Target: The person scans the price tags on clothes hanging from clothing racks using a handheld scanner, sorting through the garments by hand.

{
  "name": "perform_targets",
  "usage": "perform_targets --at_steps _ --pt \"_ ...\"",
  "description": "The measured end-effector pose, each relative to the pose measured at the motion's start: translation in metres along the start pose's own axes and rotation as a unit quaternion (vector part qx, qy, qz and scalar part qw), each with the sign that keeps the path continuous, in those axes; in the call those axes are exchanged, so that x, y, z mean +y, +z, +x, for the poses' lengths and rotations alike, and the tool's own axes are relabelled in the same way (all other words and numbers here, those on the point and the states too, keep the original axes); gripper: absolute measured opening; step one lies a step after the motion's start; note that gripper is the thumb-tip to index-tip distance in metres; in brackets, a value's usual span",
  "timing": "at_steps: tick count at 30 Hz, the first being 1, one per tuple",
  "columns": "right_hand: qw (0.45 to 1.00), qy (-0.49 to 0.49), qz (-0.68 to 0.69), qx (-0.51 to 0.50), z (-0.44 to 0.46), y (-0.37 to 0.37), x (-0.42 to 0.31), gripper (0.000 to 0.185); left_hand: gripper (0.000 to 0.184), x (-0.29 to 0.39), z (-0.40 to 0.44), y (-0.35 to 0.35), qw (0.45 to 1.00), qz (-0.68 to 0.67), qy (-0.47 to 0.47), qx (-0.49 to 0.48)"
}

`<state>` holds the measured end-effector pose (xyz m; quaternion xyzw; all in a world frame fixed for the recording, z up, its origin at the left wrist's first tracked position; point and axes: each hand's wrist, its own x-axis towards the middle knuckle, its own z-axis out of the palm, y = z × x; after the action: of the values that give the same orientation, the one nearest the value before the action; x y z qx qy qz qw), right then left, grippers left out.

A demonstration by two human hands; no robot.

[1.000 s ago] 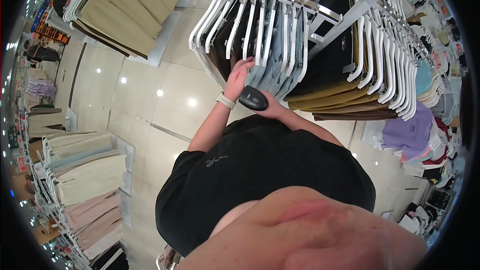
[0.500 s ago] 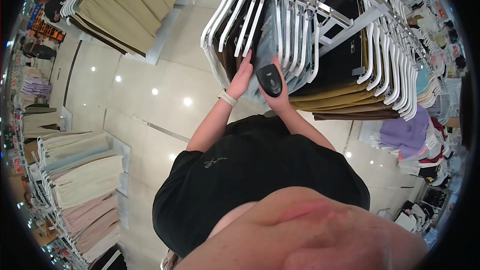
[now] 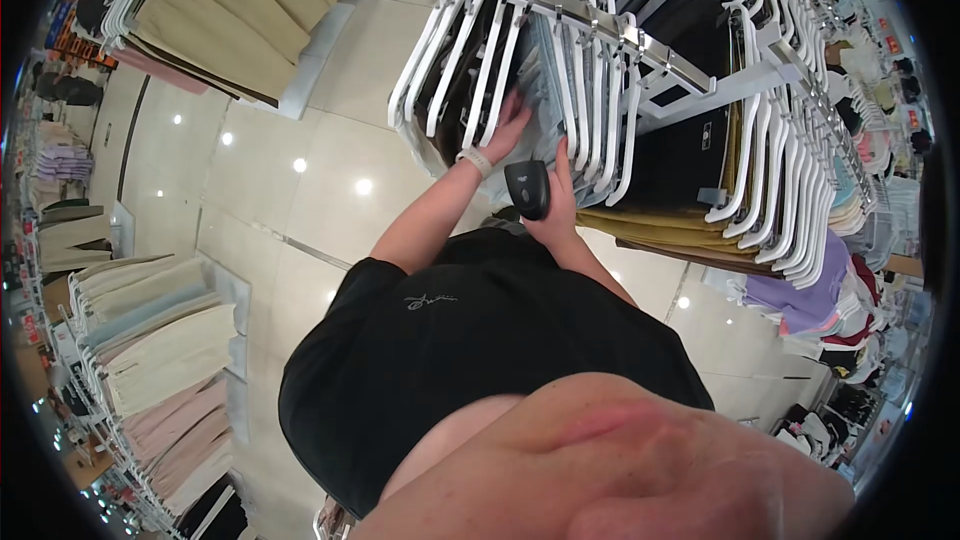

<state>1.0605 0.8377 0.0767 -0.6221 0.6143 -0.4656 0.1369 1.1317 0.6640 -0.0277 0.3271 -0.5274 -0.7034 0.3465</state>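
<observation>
My left hand [image 3: 508, 132], with a pale band on the wrist, reaches between the dark garments [image 3: 462, 90] and the light blue garments [image 3: 545, 80] on white hangers. Its fingers are apart and partly in shadow among the cloth. My right hand [image 3: 558, 208] holds a black handheld scanner [image 3: 528, 190] just below the blue garments, with one finger pointing up beside a white hanger [image 3: 580, 110]. The hangers hang from a metal rail [image 3: 560, 2].
Olive and black trousers [image 3: 670, 225] hang on the right, beside more white hangers [image 3: 790, 180]. Beige trousers [image 3: 235, 10] hang at the upper left, and a rack of pale trousers [image 3: 170, 355] stands at the lower left. Purple garments [image 3: 800, 290] are at the right.
My left hand has moved rightward and in between the garments, whose dark and blue groups are now spread apart. The scanner in my right hand has shifted down from half a second ago.
</observation>
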Motion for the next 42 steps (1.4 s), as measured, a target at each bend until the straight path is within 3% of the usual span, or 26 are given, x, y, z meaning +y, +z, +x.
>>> perform_targets --at_steps 2,3,5,8,11,14,18,20,21,24,25,27,28,30,32,34,35,36,38,40,42 --pt "1.000 -0.010 -0.002 -0.027 0.000 -0.008 0.009 0.044 0.055 -0.009 -0.014 -0.020 0.984 0.110 -0.112 -0.089" --pt "0.999 -0.008 0.013 -0.033 -0.001 -0.009 0.014 0.043 0.048 -0.025 -0.024 -0.034 0.968 0.198 -0.025 -0.151" --pt "0.997 0.025 -0.014 -0.073 -0.007 -0.012 0.018 0.044 0.042 0.016 -0.060 -0.051 0.912 0.304 -0.133 -0.242" --pt "0.993 0.049 -0.011 -0.110 -0.014 -0.012 0.028 0.051 0.046 0.035 -0.089 -0.082 0.946 0.074 -0.209 -0.237" --pt "0.992 0.045 0.052 -0.108 -0.023 0.003 0.035 0.055 0.050 0.068 -0.108 -0.080 0.955 0.205 -0.180 -0.114" --pt "0.988 0.021 0.107 -0.108 -0.017 0.021 0.035 0.057 0.056 0.103 -0.101 -0.054 0.925 0.343 -0.141 -0.086" --pt "0.955 -0.007 0.231 -0.184 0.004 0.034 0.025 0.052 0.059 0.032 -0.080 -0.070 0.966 0.199 -0.094 -0.134" --pt "0.933 0.029 0.280 -0.224 0.014 0.040 0.004 0.050 0.057 0.048 -0.067 -0.062 0.958 0.211 -0.075 -0.179" --pt "0.942 0.052 0.237 -0.232 0.021 0.042 -0.002 0.049 0.057 0.060 -0.058 -0.056 0.959 0.196 -0.064 -0.194" --pt "0.965 0.100 0.178 -0.163 0.028 0.061 -0.016 0.053 0.055 0.034 -0.037 -0.078 0.945 0.232 0.045 -0.227" --pt "0.959 0.129 0.211 -0.136 0.034 0.064 -0.025 0.059 0.056 0.041 -0.032 -0.083 0.949 0.210 0.033 -0.232" --pt "0.985 0.100 0.139 -0.007 0.046 0.079 -0.032 0.061 0.054 0.043 -0.029 -0.079 0.987 0.082 0.021 -0.134" --pt "0.990 0.082 0.103 0.058 0.048 0.086 -0.036 0.062 0.054 0.054 -0.023 -0.085 0.976 0.137 0.141 -0.090" --pt "0.984 0.126 0.084 0.098 0.050 0.100 -0.043 0.069 0.071 0.036 -0.006 -0.096 0.929 0.313 0.152 -0.127" --pt "0.966 0.176 0.099 0.159 0.058 0.107 -0.064 0.072 0.067 0.062 0.006 -0.097 0.871 0.436 0.178 -0.138" --pt "0.955 0.196 0.107 0.196 0.059 0.114 -0.072 0.072 0.067 0.097 0.010 -0.093 0.854 0.428 0.266 -0.128" --pt "0.957 0.167 0.078 0.222 0.057 0.117 -0.069 0.071 0.073 0.041 0.025 -0.082 0.890 0.309 0.316 -0.108" --pt "0.959 0.135 0.050 0.245 0.057 0.118 -0.067 0.071 0.073 0.078 0.019 -0.085 0.910 0.327 0.174 -0.183" --pt "0.946 0.170 0.057 0.271 0.056 0.121 -0.066 0.068 0.068 0.038 0.028 -0.078 0.911 0.316 0.195 -0.180" --pt "0.936 0.213 0.037 0.277 0.048 0.123 -0.064 0.064 0.055 0.060 0.024 -0.087 0.950 0.153 0.173 -0.211" --pt "0.927 0.263 -0.007 0.266 0.034 0.127 -0.051 0.061 0.041 0.070 0.021 -0.094 0.955 0.104 0.148 -0.235"
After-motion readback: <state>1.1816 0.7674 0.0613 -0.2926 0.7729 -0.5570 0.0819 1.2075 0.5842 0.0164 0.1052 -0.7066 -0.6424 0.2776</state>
